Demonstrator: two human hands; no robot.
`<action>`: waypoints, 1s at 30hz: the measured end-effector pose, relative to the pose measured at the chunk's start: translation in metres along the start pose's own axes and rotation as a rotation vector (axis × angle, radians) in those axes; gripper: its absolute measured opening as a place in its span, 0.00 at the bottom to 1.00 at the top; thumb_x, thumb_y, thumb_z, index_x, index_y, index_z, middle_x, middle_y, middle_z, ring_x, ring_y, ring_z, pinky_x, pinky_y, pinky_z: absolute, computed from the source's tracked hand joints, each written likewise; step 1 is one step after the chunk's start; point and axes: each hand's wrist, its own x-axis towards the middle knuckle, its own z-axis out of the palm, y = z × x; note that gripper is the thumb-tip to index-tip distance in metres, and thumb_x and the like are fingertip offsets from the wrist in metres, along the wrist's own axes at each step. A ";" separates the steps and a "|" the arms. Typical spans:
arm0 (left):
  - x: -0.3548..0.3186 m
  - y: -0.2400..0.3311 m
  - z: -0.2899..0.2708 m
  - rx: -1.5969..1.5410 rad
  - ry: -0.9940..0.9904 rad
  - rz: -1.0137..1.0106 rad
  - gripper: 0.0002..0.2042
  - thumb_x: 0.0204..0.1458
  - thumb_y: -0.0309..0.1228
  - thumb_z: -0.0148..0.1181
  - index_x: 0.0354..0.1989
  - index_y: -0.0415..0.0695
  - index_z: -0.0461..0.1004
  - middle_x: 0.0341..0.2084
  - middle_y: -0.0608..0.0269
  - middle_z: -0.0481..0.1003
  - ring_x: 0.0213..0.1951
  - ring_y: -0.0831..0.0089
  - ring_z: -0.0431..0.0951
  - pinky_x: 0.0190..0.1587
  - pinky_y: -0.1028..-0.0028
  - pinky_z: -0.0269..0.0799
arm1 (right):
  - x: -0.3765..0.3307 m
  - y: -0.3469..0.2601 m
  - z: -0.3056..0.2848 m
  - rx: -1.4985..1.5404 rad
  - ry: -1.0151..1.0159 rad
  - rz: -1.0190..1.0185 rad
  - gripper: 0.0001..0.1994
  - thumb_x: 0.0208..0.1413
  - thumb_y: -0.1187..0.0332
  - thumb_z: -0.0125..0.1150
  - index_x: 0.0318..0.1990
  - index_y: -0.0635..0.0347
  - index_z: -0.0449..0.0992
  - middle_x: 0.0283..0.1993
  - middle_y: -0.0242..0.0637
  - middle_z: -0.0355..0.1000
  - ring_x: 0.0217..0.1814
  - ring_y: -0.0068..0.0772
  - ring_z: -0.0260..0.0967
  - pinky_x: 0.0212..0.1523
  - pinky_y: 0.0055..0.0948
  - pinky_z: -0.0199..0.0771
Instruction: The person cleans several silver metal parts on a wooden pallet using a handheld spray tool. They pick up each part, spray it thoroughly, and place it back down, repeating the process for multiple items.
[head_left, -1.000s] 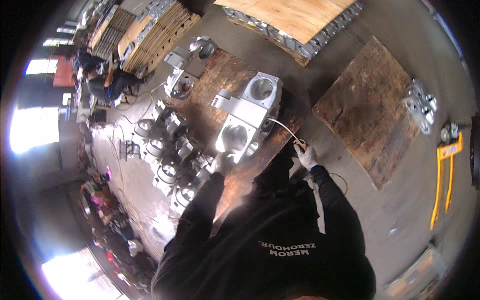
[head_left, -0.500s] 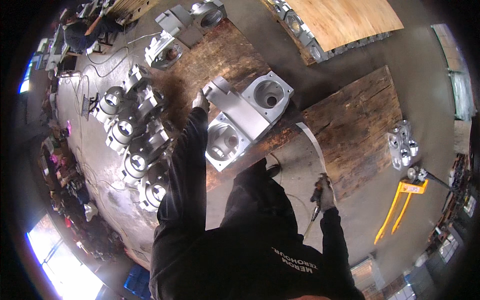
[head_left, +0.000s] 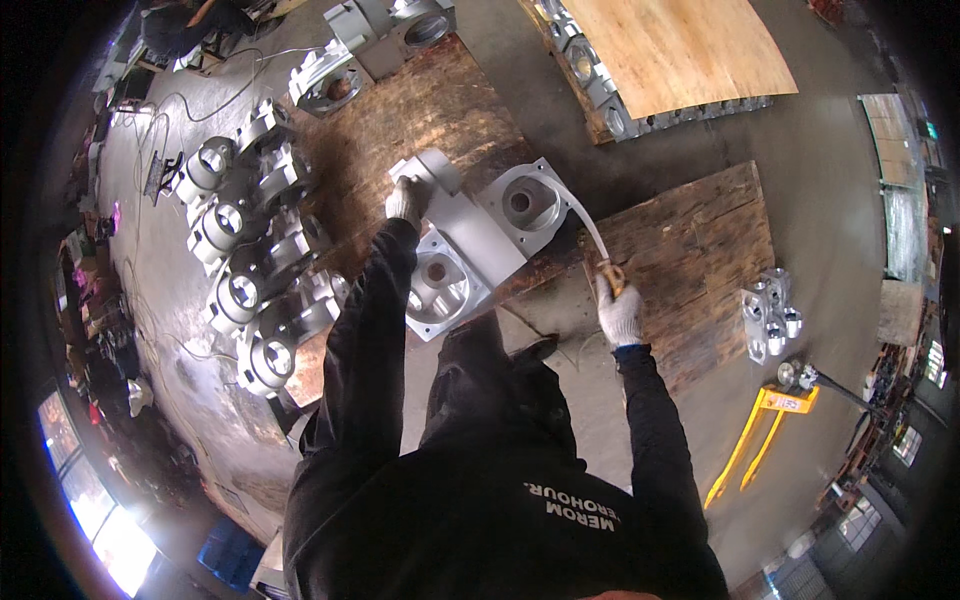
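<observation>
A large grey metal casting [head_left: 484, 236] with two square-flanged round openings lies on the wooden board in front of me. My left hand [head_left: 405, 203], in a white glove, grips it beside the rounded boss at its far left end. In my gloved right hand [head_left: 619, 312] is a long, narrow, pale tool [head_left: 592, 226] with a brownish handle [head_left: 613, 278]. Its far end reaches the right edge of the casting's right flange. Whether it presses on the metal, I cannot tell. My fingers are wrapped round the handle.
Several similar castings [head_left: 240, 290] stand on the floor at the left, others [head_left: 425, 30] at the board's far end. A second wooden board [head_left: 690, 255] lies at the right. Beyond it are a small casting [head_left: 772, 315] and a yellow pallet jack [head_left: 745, 445]. Plywood [head_left: 690, 50] covers more castings.
My right hand has come forward and up with the narrow tool, bringing its end to the casting's flange. My left hand has shifted onto the casting's boss. The whole view has moved slightly.
</observation>
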 end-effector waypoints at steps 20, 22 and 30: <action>-0.271 0.144 0.079 -0.541 -0.012 0.024 0.15 0.64 0.44 0.53 0.51 0.48 0.73 0.32 0.72 0.74 0.23 0.83 0.65 0.24 0.79 0.61 | -0.092 0.173 -0.066 -0.013 0.091 -0.276 0.24 0.58 0.48 0.63 0.43 0.65 0.74 0.28 0.53 0.76 0.32 0.55 0.77 0.30 0.46 0.73; -0.278 0.144 0.077 -0.522 -0.002 -0.040 0.13 0.64 0.42 0.54 0.49 0.47 0.73 0.30 0.71 0.74 0.22 0.82 0.66 0.22 0.78 0.61 | -0.132 0.174 -0.082 -0.413 -0.185 -0.371 0.26 0.57 0.46 0.63 0.43 0.65 0.74 0.27 0.52 0.75 0.30 0.56 0.76 0.29 0.46 0.72; -0.288 0.158 0.082 -0.568 0.010 -0.046 0.10 0.63 0.34 0.56 0.46 0.42 0.74 0.29 0.69 0.76 0.23 0.81 0.68 0.23 0.77 0.63 | -0.159 0.187 -0.044 -0.151 -0.408 -0.639 0.24 0.58 0.48 0.61 0.46 0.63 0.76 0.32 0.52 0.77 0.31 0.52 0.78 0.31 0.42 0.76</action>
